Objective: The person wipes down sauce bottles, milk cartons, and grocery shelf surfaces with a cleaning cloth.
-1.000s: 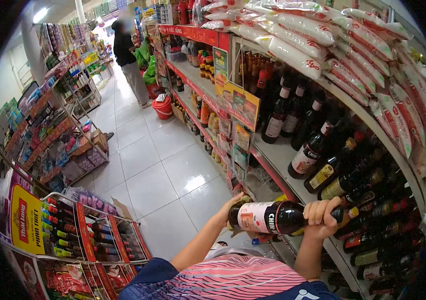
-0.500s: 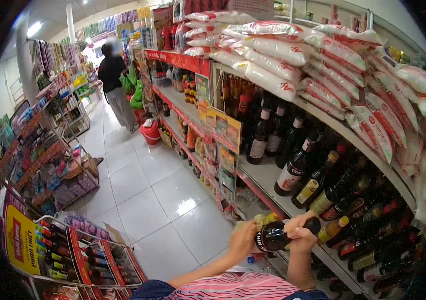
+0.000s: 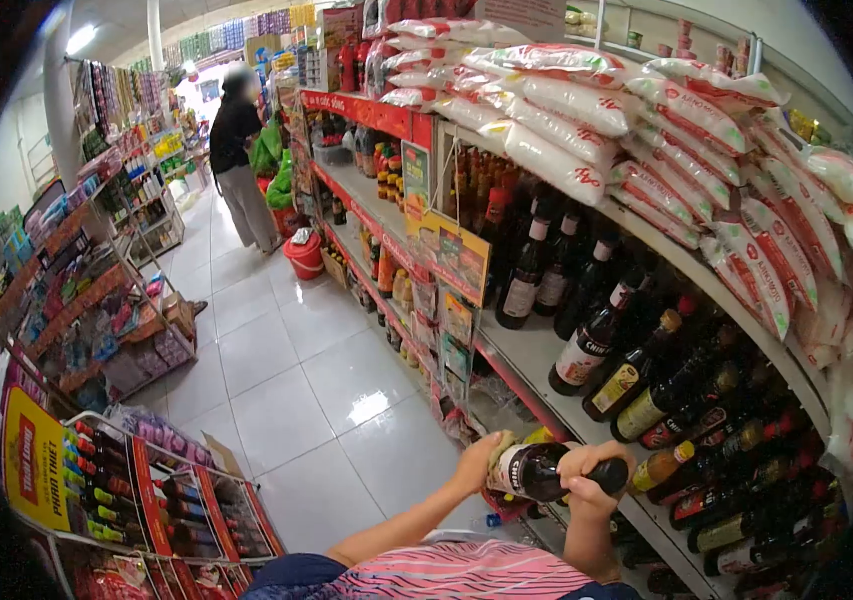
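Note:
Held nearly level in front of my body is a dark sauce bottle with a white-and-black label reading CHIN. My right hand wraps round its neck, the black cap showing beyond the fingers. At the bottle's base, my left hand presses a crumpled yellowish cloth against it; part of the cloth is hidden by the fingers. Just beyond the hands, similar dark bottles stand in rows on the shelf. Close to my right hand is a bottle with a yellow cap.
White-and-red bags are piled on the shelf top at right. A bottle rack stands at lower left, with packed shelves behind it. Along the tiled aisle are a red bucket and a standing person.
My left hand has shifted slightly up and left along the bottle toward its base, and is no longer blurred. My right hand still grips the neck. The view has turned slightly.

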### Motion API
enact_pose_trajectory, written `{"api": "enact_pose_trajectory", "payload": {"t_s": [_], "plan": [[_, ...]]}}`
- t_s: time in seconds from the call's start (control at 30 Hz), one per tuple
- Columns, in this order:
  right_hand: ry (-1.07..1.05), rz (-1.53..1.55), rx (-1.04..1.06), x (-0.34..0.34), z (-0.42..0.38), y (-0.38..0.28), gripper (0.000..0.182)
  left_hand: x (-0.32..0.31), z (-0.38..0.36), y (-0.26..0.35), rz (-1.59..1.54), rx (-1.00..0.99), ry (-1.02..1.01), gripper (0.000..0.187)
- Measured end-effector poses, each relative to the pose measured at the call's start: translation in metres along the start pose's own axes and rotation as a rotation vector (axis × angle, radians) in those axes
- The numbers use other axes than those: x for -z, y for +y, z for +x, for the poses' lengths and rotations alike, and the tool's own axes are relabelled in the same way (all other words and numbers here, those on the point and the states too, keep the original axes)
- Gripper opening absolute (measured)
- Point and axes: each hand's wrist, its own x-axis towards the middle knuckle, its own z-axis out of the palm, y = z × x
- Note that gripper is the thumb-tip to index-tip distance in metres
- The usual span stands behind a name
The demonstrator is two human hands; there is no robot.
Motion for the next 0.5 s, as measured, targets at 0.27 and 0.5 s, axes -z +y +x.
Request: {"api": "enact_pose_trajectory", "payload": {"t_s": [0.27,0.5], "plan": [[-0.420,0.305,0.117,0.013,0.022,-0.037,0.021,0.007,-0.017,0.043,-0.309,0.490,-0.100,0.061],[-0.532,0.442,0.163,0.033,0.036,-0.049,0.021,0.026,-0.036,0.003,-0.889,0.573,-0.395,0.040]]}}
